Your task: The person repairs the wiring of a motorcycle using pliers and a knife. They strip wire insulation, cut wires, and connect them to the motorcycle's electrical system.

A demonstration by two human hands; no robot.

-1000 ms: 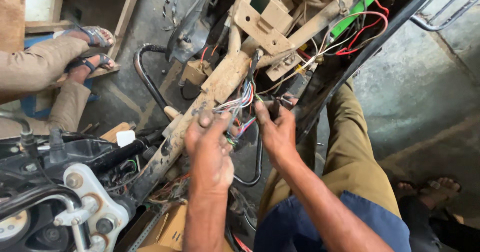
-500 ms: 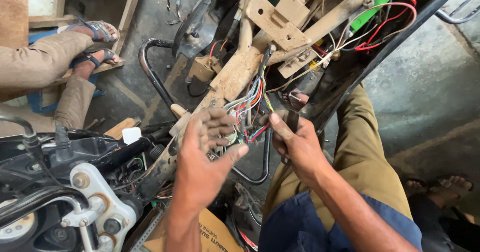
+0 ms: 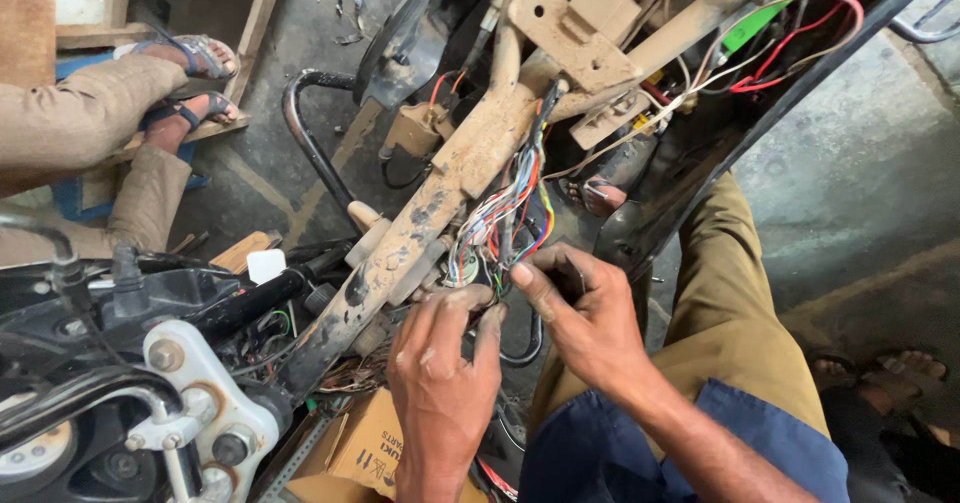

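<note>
Holding the wire bundle (image 3: 505, 225) from both sides, I keep my hands low against the rusty frame tube (image 3: 450, 188) so the loose strands stay fanned out where I can see each colour. My left hand (image 3: 440, 373) comes up from below, fingers curled and half closed, fingertips pressing on the lower end of the bundle where it meets a small round connector (image 3: 462, 269); I cannot tell whether they truly pinch a wire or only steady it. My right hand (image 3: 580, 313) reaches in from the right, thumb and forefinger nearly closed on a wire end at the foot of the bundle, the other fingers curled over something dark that I cannot make out.

The bundle runs down along the right side of the frame tube, from its upper bracket (image 3: 560, 33) to just above my fingertips, so it lies between both hands and touches them. A cardboard box (image 3: 365, 448) sits on the floor under my left wrist. Another person's sandalled feet (image 3: 185, 83) rest well apart, at the upper left.
</note>
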